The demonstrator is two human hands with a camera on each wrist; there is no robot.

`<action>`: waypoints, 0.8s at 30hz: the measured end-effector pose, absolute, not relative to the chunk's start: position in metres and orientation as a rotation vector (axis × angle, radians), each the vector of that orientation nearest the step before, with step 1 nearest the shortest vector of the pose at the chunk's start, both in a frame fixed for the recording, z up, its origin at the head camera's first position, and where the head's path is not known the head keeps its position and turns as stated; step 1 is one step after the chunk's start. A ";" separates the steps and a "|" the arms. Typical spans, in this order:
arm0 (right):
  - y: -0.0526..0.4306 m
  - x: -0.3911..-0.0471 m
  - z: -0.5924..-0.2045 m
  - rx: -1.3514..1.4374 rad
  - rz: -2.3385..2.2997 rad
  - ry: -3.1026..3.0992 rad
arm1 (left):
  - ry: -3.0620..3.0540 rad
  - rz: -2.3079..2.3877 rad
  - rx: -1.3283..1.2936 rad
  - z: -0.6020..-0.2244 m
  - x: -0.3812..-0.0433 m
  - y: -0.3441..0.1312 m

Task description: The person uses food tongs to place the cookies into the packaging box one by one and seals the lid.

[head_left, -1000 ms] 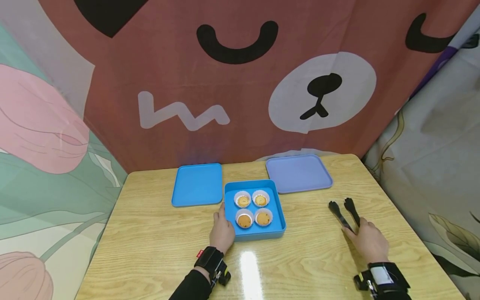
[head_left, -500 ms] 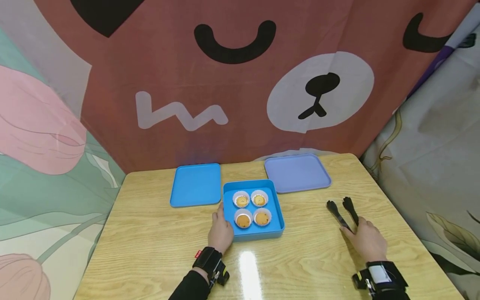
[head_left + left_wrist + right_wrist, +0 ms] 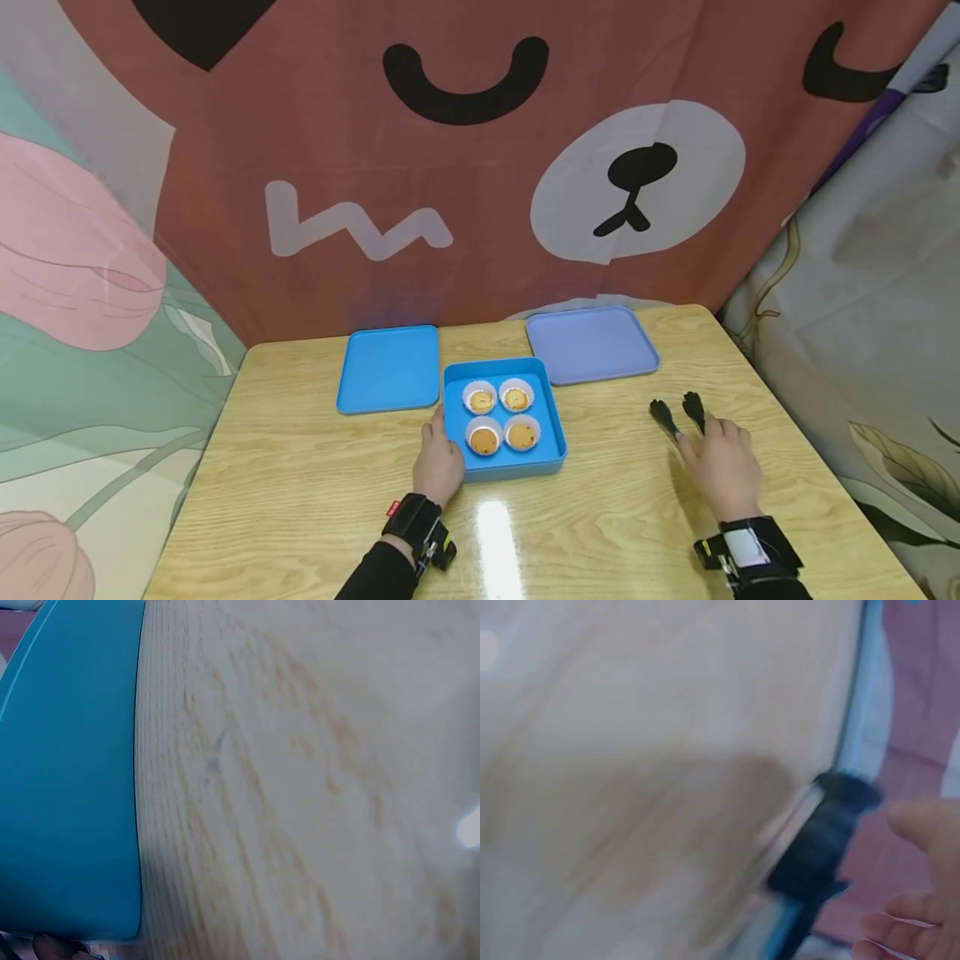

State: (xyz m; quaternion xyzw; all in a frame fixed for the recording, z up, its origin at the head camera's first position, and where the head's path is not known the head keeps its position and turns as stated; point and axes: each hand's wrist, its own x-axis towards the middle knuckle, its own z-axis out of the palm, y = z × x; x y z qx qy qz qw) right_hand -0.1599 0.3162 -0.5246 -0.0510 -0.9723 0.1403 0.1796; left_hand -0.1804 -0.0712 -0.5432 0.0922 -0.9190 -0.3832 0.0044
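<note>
A blue rectangular box (image 3: 553,417) holds several white paper cups, each with a round golden-brown cookie (image 3: 522,435). Against its left wall lies my left hand (image 3: 438,467), the index finger stretched along the side. The left wrist view shows the box's blue wall (image 3: 71,772) up close, with a bit of finger at the bottom. To the right, my right hand (image 3: 726,471) holds black-tipped tongs (image 3: 664,418) between thumb and fingers, their tips spread apart and pointing away. In the right wrist view the tongs (image 3: 817,840) are blurred beside the thumb and fingers.
A flat blue tray (image 3: 388,369) lies behind the box to the left, and a lavender tray (image 3: 592,344) behind it to the right. The wooden table (image 3: 300,500) ends at a printed cloth backdrop (image 3: 337,292).
My right hand has shifted slightly forward and left, and less of the tongs shows beyond its fingers. The left hand stays at the box. The whole view drifts slightly.
</note>
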 end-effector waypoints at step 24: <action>0.160 -0.182 -0.526 0.187 0.702 -2.865 | -2.753 -1.092 0.296 -0.541 -0.199 -0.120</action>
